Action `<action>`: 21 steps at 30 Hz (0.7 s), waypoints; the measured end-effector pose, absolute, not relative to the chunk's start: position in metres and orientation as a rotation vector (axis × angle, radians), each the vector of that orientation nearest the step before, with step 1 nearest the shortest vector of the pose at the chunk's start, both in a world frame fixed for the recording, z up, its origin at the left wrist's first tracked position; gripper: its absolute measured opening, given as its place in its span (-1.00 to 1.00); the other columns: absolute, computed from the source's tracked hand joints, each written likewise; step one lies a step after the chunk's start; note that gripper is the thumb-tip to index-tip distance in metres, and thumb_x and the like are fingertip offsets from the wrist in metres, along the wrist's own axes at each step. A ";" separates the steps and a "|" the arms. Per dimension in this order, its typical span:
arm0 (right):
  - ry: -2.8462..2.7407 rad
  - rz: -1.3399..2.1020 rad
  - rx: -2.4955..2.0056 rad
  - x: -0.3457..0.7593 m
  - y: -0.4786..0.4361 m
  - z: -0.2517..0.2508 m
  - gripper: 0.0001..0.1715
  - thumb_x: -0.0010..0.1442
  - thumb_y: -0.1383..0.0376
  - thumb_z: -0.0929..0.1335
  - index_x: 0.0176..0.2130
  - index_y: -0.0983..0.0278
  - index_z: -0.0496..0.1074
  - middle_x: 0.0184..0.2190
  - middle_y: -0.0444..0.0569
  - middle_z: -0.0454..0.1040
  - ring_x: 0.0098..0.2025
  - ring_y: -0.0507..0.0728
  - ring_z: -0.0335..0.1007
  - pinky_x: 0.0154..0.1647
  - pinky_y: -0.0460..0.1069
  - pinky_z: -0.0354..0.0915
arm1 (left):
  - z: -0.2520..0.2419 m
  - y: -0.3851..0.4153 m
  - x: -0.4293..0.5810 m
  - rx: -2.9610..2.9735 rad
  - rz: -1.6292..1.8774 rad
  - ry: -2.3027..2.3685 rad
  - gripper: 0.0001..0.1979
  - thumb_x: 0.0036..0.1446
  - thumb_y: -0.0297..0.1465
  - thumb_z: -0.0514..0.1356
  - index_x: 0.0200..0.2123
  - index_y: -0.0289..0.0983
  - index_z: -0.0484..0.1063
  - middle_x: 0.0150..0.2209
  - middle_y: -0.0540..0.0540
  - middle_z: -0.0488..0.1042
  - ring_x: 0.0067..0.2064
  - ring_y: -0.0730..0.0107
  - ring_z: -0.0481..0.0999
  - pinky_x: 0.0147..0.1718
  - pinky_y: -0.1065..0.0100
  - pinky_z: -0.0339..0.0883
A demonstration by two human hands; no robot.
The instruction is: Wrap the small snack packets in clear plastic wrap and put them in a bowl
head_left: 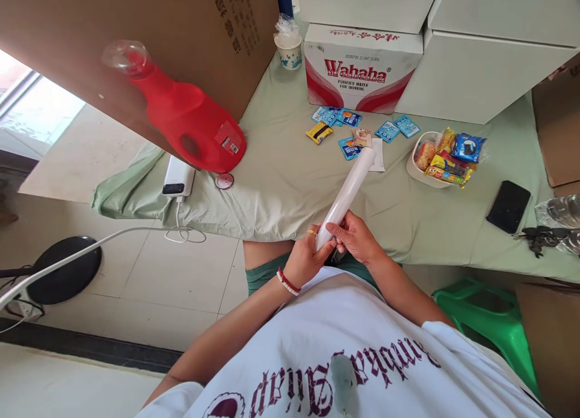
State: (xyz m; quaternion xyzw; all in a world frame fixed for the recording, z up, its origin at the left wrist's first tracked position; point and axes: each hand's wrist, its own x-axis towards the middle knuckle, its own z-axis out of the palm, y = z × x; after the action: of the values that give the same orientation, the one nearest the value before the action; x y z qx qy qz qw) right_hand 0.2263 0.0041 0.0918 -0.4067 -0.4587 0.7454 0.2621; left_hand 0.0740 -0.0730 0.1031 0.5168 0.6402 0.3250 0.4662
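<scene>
Both my hands hold the near end of a long white tube (pixel 348 193) that slants up and away over the green-covered table (pixel 281 182). My left hand (pixel 306 260), with a ring and a red and white bracelet, is wrapped round its base. My right hand (pixel 356 237) pinches the tube from the right side with thumb and fingers. The tube's far end reaches the scattered snack packets (pixel 348 128).
A red jug (pixel 188 116) leans on a large cardboard box (pixel 136 37). Nearby lie a white power bank (pixel 178 177), a Wahaha carton (pixel 362 70), a paper cup (pixel 289 49), a bowl of snacks (pixel 446 155), a black phone (pixel 508 205), keys (pixel 539 238) and a green stool (pixel 489 321).
</scene>
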 end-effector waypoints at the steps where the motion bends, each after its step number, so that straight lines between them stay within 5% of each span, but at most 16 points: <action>1: -1.238 2.055 -1.047 0.230 0.005 0.091 -0.39 0.13 -0.13 0.52 -0.11 0.24 0.35 -0.43 -0.22 0.48 -0.61 -0.07 0.26 -0.59 -0.11 0.26 | 0.104 -0.073 0.073 1.236 0.795 1.544 -0.55 0.30 -0.02 0.20 0.02 -0.26 0.36 -0.50 0.06 0.45 -0.57 0.38 0.39 -0.53 0.35 0.19; 6: -1.147 2.179 -0.902 0.244 0.007 0.091 -0.44 0.14 -0.06 0.55 -0.06 0.21 0.41 -0.30 -0.13 0.55 -0.47 -0.04 0.36 -0.42 -0.09 0.42 | 0.099 -0.072 0.073 1.103 0.823 1.445 -0.45 0.25 0.09 0.20 -0.01 -0.28 0.37 -0.56 0.09 0.38 -0.59 0.43 0.33 -0.57 0.37 0.19; 10: -1.115 2.114 -0.911 0.237 0.006 0.094 -0.39 0.11 -0.09 0.55 -0.03 0.20 0.44 -0.08 -0.05 0.57 -0.38 -0.03 0.34 -0.38 -0.09 0.41 | 0.100 -0.075 0.075 1.051 0.886 1.378 -0.43 0.39 0.11 -0.05 -0.02 -0.26 0.42 -0.45 -0.03 0.44 -0.51 0.38 0.40 -0.50 0.31 0.29; 16: -1.213 1.977 -1.161 0.220 0.008 0.093 -0.34 0.02 -0.12 0.58 -0.14 0.24 0.41 -0.30 -0.08 0.55 -0.41 0.02 0.34 -0.51 -0.10 0.23 | 0.109 -0.078 0.080 1.240 1.009 1.503 -0.46 0.42 0.05 -0.03 0.07 -0.25 0.43 -0.23 -0.13 0.51 -0.23 0.26 0.52 -0.15 0.21 0.44; 21: -1.146 2.141 -0.861 0.229 0.011 0.093 -0.40 0.09 -0.05 0.57 -0.04 0.20 0.43 -0.08 0.00 0.58 -0.36 0.02 0.36 -0.46 -0.09 0.25 | 0.101 -0.079 0.082 0.926 1.050 1.296 -0.44 0.36 0.13 0.02 0.02 -0.22 0.40 -0.26 -0.14 0.49 -0.45 0.37 0.41 -0.49 0.25 0.36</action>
State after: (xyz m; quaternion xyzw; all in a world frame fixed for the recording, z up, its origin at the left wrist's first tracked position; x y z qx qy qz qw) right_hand 0.2294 0.0112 0.0930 -0.3208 -0.4272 0.7980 0.2788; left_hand 0.0821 -0.0790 0.1014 0.3960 0.5543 0.4487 0.5784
